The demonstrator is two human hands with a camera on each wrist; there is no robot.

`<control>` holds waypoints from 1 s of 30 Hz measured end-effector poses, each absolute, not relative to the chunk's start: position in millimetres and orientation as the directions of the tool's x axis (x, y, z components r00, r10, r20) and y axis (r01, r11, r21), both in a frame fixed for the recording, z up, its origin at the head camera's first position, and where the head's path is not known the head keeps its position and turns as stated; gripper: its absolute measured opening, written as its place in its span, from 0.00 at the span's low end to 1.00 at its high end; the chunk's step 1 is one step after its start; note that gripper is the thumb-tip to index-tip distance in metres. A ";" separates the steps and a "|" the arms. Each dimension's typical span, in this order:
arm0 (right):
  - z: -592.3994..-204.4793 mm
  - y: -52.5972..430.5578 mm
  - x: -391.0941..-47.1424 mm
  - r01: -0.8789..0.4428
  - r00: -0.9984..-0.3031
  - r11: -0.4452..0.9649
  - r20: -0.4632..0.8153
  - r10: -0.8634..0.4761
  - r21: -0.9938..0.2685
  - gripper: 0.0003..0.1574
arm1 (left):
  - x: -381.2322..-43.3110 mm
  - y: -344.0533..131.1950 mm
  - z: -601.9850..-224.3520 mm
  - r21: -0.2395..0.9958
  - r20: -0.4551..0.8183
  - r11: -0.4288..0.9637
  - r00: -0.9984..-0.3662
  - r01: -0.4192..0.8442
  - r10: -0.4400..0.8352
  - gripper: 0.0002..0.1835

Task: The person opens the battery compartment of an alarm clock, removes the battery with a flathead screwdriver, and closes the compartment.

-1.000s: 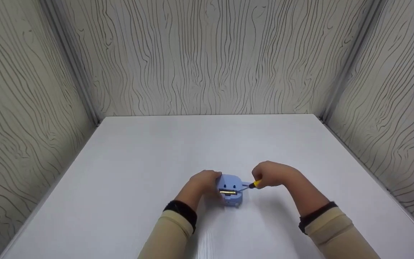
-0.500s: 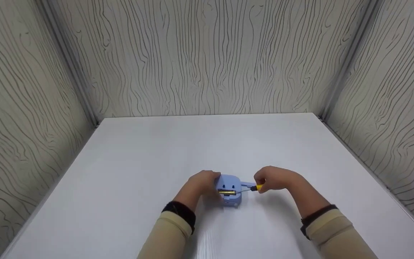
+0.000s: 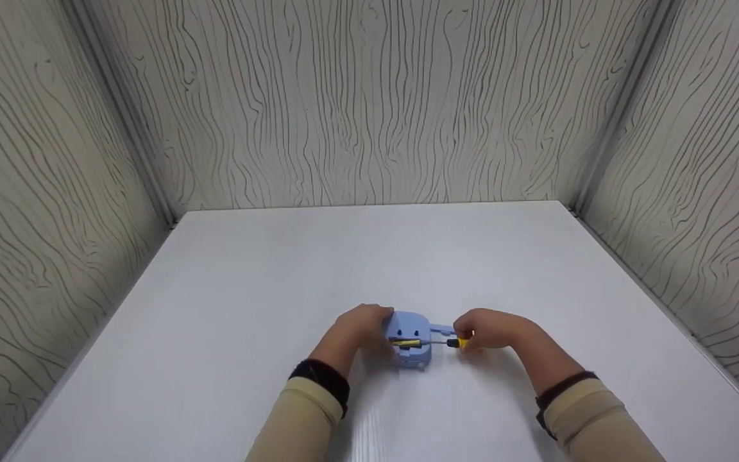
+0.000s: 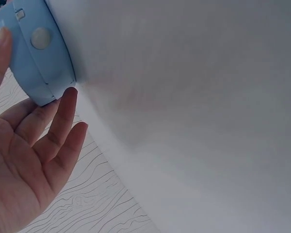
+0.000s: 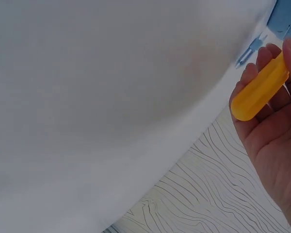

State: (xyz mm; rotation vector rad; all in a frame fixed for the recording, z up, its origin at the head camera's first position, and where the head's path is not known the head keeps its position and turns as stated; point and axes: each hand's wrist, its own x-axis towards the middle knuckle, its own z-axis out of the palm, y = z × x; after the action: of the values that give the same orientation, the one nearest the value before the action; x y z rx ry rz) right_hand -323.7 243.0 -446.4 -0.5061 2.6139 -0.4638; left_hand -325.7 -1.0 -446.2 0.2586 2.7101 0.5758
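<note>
My left hand (image 3: 363,324) grips the left side of a light-blue plastic device with rounded corners (image 3: 410,319). In the left wrist view its thumb and fingertips lie against opposite faces of the device, and a round pale button shows on its side. A gold battery (image 3: 406,343) lies in a slot in the device's upper face, slightly slanted. My right hand (image 3: 491,328) holds a screwdriver (image 5: 262,90) by its yellow handle, thumb on one side and fingers on the other. The screwdriver's thin shaft (image 3: 439,342) points left, its tip at the battery's right end.
A narrow light-blue part (image 3: 441,329) sticks out from the device's right side, just behind the screwdriver. The white tabletop (image 3: 267,276) surrounds the hands. Wood-patterned panels (image 3: 369,109) stand at the back and on both sides.
My right hand has come down toward me, and the screwdriver's shaft has turned from slanting to nearly level. The battery's right end has tipped up slightly. My left hand and the device stay nearly still.
</note>
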 end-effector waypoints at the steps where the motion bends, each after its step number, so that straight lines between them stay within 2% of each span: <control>1: -447.7 243.4 -323.8 -0.279 -0.837 0.876 -0.348 -0.423 -0.394 0.05 | -325.9 -1.2 -446.5 0.423 -0.305 0.900 -0.919 0.104 0.250 0.46; 16: -444.7 237.0 -322.5 -0.243 -0.868 0.902 -0.335 -0.367 -0.357 0.08 | -326.2 -1.9 -446.5 0.436 -0.310 0.893 -0.913 0.111 0.265 0.47; 30: -439.4 238.1 -325.2 -0.215 -0.883 0.916 -0.333 -0.330 -0.337 0.05 | -327.2 -3.8 -449.0 0.447 -0.325 0.890 -0.912 0.084 0.250 0.47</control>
State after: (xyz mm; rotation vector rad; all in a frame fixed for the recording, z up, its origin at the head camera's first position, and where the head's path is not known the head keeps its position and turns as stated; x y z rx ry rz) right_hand -325.2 238.1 -439.4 -0.3982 2.6878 -0.4115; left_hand -327.2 -3.8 -449.0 0.2461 2.6794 0.6102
